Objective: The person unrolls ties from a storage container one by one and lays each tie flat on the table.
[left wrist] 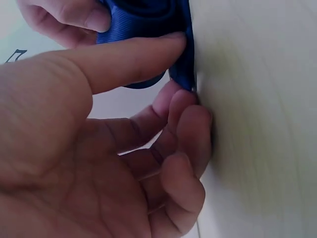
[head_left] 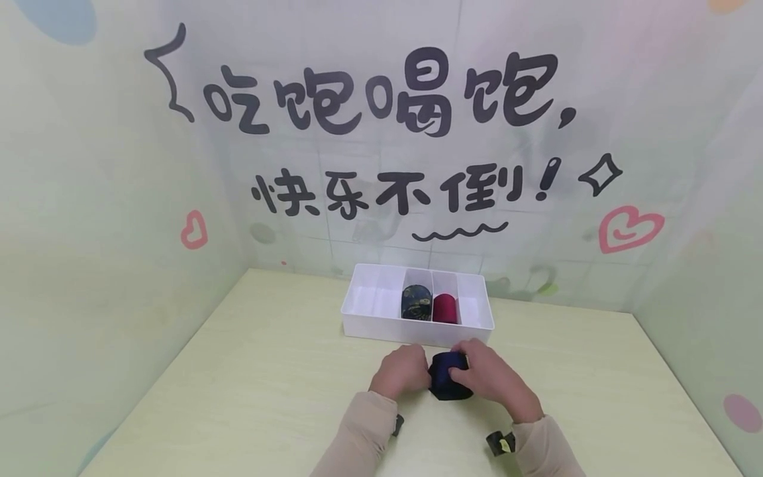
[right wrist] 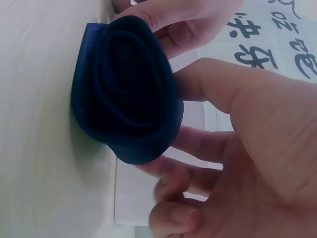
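Note:
A rolled navy-blue fabric strip (head_left: 450, 383) stands on the pale table just in front of a white tray. My left hand (head_left: 422, 372) pinches its left side, and in the left wrist view the thumb (left wrist: 148, 52) presses on the blue fabric (left wrist: 143, 22) while the fingers curl against the table. My right hand (head_left: 463, 363) grips the roll from the right. In the right wrist view its thumb and fingers (right wrist: 198, 144) wrap the coiled roll (right wrist: 126, 89), seen end-on.
The white divided tray (head_left: 369, 321) stands against the back wall, with a dark patterned roll (head_left: 416, 302) in a middle compartment and a maroon roll (head_left: 444, 309) in the one to its right. Printed walls enclose the table (head_left: 250, 384) on three sides.

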